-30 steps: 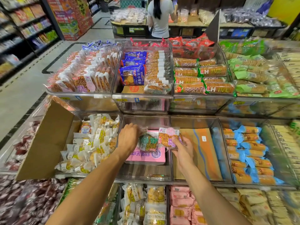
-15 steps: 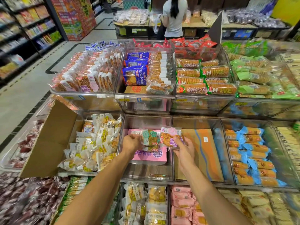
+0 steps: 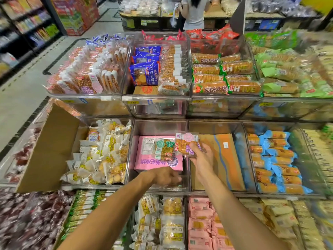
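Right hand [image 3: 201,159]: thumb and fingers pinch the pink-label packet [image 3: 187,143] over the pink box [image 3: 144,163], far right corner, middle bin [image 3: 160,127]. Green-label packet [image 3: 164,148] touches its left edge. Left hand [image 3: 165,176] at bin's near edge; blurred, I can't tell its finger state.

Bright, even overhead store light; I see only soft shadows inside the clear bins [image 3: 156,107], with pale glare on their front walls. The centre is sharp, including the pink-labelled packet [image 3: 187,143] in the right hand [image 3: 202,159]. The fingers of the left hand [image 3: 163,177] are motion-blurred. Wide-angle distortion bends the display's edges; packs [image 3: 322,156] at its right edge smear.
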The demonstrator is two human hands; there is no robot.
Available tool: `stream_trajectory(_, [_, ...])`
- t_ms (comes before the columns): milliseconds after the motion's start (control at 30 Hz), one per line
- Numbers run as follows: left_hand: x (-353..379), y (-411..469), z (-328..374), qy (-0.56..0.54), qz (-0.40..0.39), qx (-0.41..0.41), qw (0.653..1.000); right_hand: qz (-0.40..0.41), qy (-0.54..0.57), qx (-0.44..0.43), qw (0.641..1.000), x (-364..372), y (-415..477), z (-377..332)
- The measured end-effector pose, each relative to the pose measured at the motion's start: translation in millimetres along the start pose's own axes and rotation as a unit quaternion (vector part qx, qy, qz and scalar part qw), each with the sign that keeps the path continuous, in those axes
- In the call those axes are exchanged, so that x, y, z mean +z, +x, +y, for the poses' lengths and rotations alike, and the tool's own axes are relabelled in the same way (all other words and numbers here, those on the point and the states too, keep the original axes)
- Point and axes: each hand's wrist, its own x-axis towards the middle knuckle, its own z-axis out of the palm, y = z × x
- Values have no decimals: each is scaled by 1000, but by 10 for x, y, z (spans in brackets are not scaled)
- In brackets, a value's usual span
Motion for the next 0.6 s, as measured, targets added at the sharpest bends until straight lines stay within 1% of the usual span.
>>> stream_trajectory(67, [14,78,33,-24,-68,-43,996,5,-7,3,1000,-8,25,23])
stream_trajectory(100, [-3,76,106,-30,-87,-57,994,4,-10,4,1000,-12,36,32])
stream_trajectory(200, [-13,148,145,-40,-97,-75,992,0,-7,7,1000,-30,71,67])
stream_trajectory(333, [38,144,49,-50,-33,-41,997,-5,-6,9,1000,-36,109,91])
stream_trajectory(467, [-28,-80,-19,-80,19,26,996,2,-8,9,1000,-37,137,113])
stream_trajectory(533, [-121,-276,7,-112,44,63,991,9,-9,5,1000,-24,143,119])
stream_trajectory(600, [-251,-512,42,-167,76,103,977,12,-8,4,1000,-17,140,111])
